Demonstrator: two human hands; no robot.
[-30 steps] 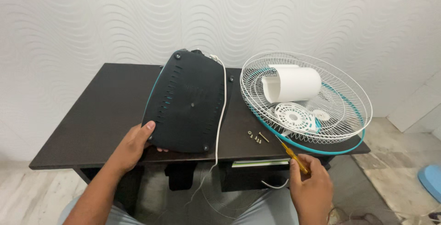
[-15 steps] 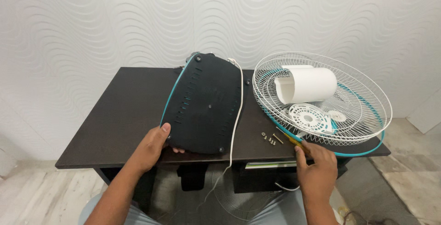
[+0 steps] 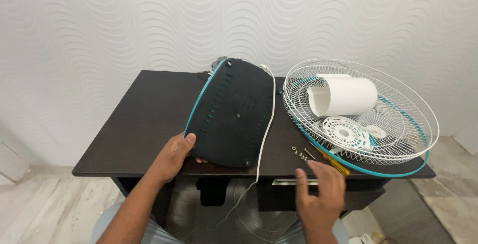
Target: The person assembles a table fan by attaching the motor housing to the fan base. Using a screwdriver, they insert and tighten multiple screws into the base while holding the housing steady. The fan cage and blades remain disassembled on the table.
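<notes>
My left hand (image 3: 175, 156) grips the near left edge of a black fan base (image 3: 233, 113) with a teal rim, tilted up on the dark table (image 3: 144, 119) with its underside facing me. A white cord (image 3: 266, 124) runs down its right side and hangs off the table. My right hand (image 3: 318, 194) hovers open over the table's front edge, fingers spread, holding nothing. Just beyond it a yellow-handled screwdriver (image 3: 329, 160) lies on the table beside several small screws (image 3: 300, 153).
White wire fan guards with a teal rim (image 3: 363, 119) lie at the table's right end, overhanging the edge. Inside them rest a white cylindrical cover (image 3: 343, 97) and white plastic discs (image 3: 346, 132). A white wavy wall stands behind the table.
My right hand has let go of the screwdriver, which now lies on the table, and has drawn back leftward with fingers spread. My left hand still holds the base.
</notes>
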